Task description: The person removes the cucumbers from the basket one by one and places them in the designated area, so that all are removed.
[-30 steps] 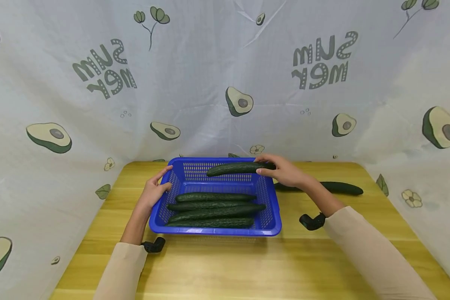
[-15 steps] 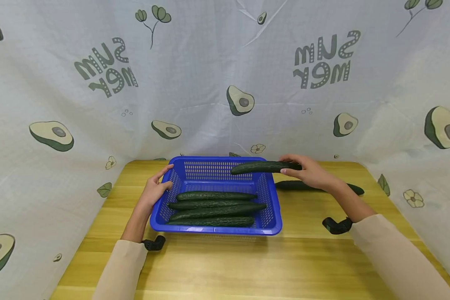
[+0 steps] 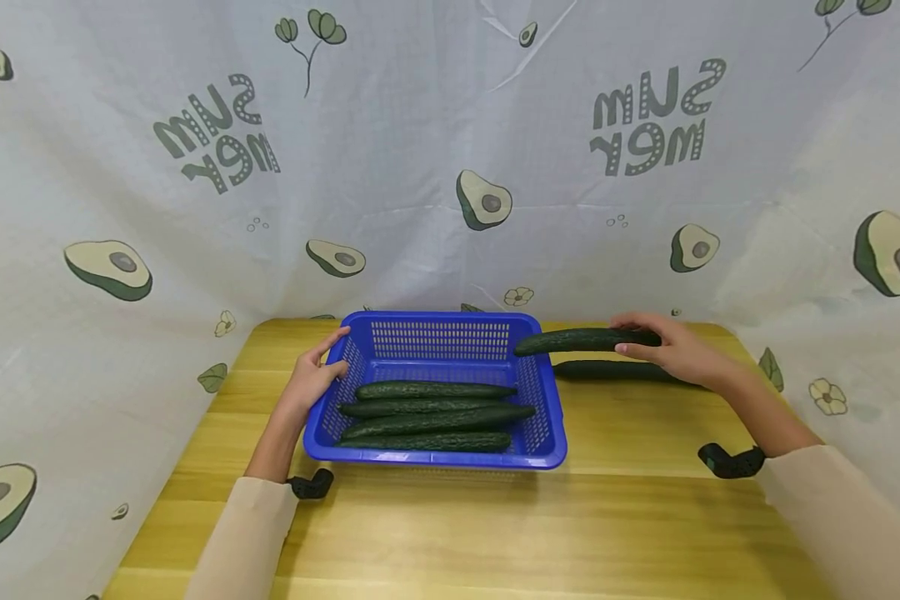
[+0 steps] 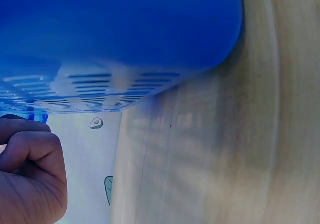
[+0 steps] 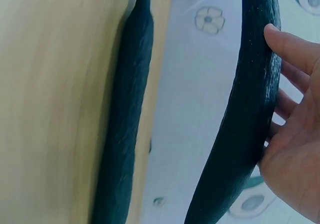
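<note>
In the head view my right hand [image 3: 671,346] grips a long dark green cucumber [image 3: 570,340] near its right end. The cucumber is raised, its left tip over the right rim of the blue basket [image 3: 435,459]. Thumb and fingers wrap its sides in the right wrist view. A second cucumber [image 3: 611,370] lies on the table to the right of the basket, below the held one. My left hand [image 3: 313,379] holds the basket's left rim, and its fingers look curled in the left wrist view. Several cucumbers [image 3: 435,421] lie side by side in the basket's front half.
The basket stands on a wooden table [image 3: 435,533]. A white curtain [image 3: 420,167] printed with avocados hangs behind and at both sides. A black wrist camera [image 3: 731,461] sits on the right wrist, another black wrist camera [image 3: 311,485] on the left.
My right hand has carried the cucumber to the right, from above the basket's back to beyond its right rim, over the cucumber on the table. The left hand stays on the rim.
</note>
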### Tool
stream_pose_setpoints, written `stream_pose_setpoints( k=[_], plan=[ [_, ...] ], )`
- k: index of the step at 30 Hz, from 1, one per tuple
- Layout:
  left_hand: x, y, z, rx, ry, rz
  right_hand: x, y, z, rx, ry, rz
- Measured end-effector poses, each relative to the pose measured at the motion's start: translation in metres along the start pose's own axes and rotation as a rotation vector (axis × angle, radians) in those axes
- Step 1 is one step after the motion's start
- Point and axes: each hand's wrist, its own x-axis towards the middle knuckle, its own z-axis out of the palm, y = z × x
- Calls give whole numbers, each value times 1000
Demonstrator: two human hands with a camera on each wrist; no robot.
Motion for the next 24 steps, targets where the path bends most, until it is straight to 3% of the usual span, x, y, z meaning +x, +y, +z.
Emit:
stream_pose_setpoints(
  k=[6,16,24],
  plan=[
    [3,-4,-1,-10,4,-15,-16,17,-7,-22,0,12],
    [21,-29,-3,-1,30,20,-37,49,-11,-29,40,60],
    [20,-32,-2,14,34,53,-43,69,-4,-34,13,42]
  ],
)
